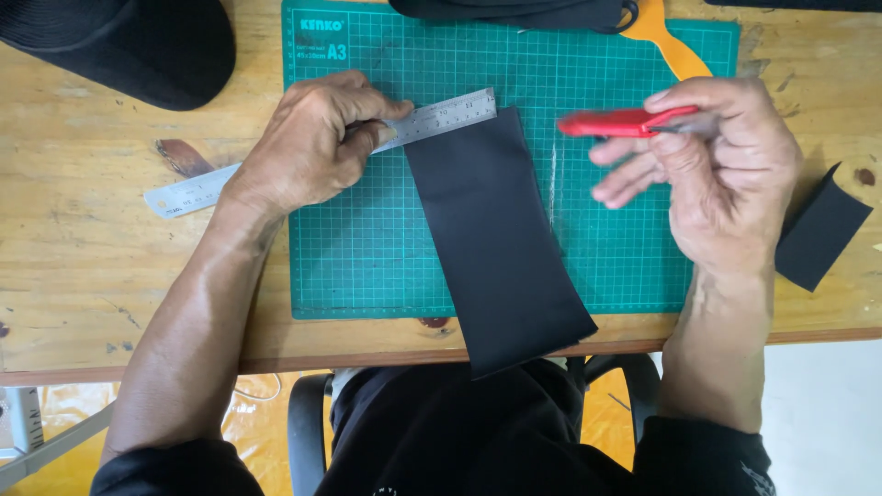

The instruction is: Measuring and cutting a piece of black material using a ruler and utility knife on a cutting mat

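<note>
The left hand (308, 147) is clenched on a steel ruler (322, 152), thumb and fingers pinching it near its middle. The ruler lies tilted across the upper left of a green cutting mat (367, 257), its left end out over the bare wood of the counter (83, 276) and its right end touching the top edge of a black strip (496, 239). The strip lies flat on the mat, running from the ruler down and slightly to the right, and its lower end hangs just past the near edge of the counter.

The right hand (726, 174) is raised over the right side of the mat, grasping a red cutter (625, 122) between thumb and forefinger, the red body pointing left toward the strip but apart from it. The other fingers are loosely curled and blurred. A pale scored line shows on the mat just right of the strip.

A smaller black piece (820, 237) lies on the counter right of the right hand. A black cap (138, 46) sits at the upper left corner, and an orange handle (671, 46) lies at the mat's top edge beside more black cloth (514, 11).
</note>
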